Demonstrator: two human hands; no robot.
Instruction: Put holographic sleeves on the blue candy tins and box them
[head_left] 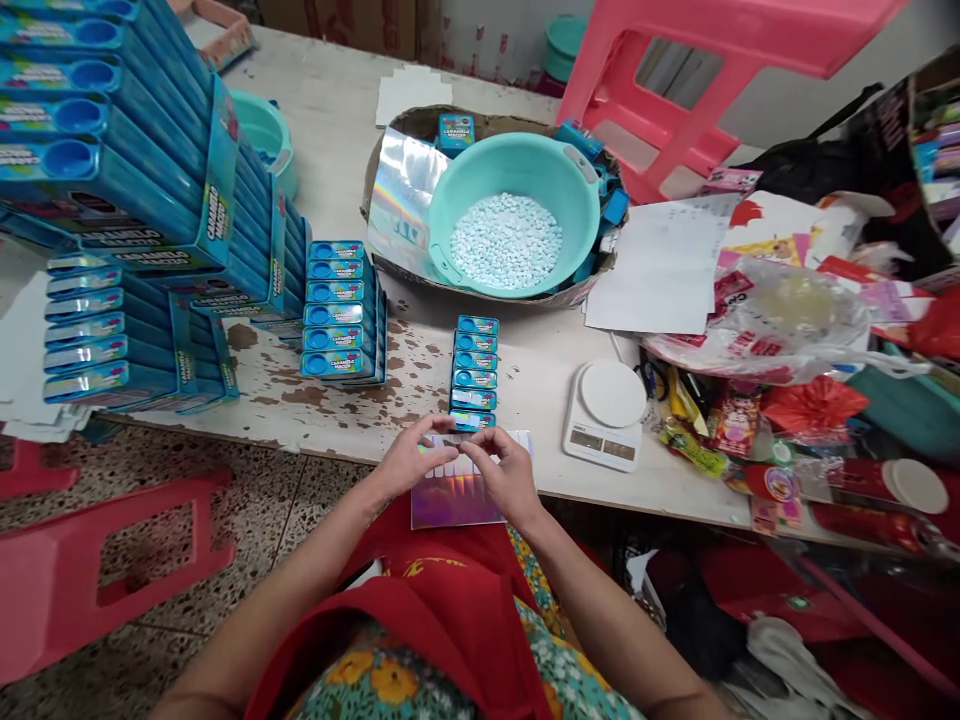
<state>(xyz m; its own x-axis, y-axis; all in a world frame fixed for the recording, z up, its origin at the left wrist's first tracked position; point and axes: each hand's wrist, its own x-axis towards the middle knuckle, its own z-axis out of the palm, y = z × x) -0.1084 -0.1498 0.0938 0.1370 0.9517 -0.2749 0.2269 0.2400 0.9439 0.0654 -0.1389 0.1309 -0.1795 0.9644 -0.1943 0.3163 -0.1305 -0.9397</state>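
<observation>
Both my hands meet at the table's front edge, over a shiny holographic sticker sheet (pixel 459 500) with rows of pale labels. My left hand (pixel 409 462) has its index finger and thumb apart, with the index tip by the nearest small blue tin (pixel 472 420). My right hand (pixel 510 475) is closed, thumb and index tip close together beside the left fingertips; anything between them is too small to make out. The nearest tin ends a short row of blue tins (pixel 475 360) running away from me. Whitish strips show on the nearest two.
Tall stacks of blue tins (pixel 150 200) and a smaller stack (pixel 334 315) stand left. Behind, a teal basin (pixel 517 160) of white candies sits in a cardboard box (pixel 367 190). A white scale (pixel 606 415) lies right, before clutter and a plastic bag (pixel 757 320).
</observation>
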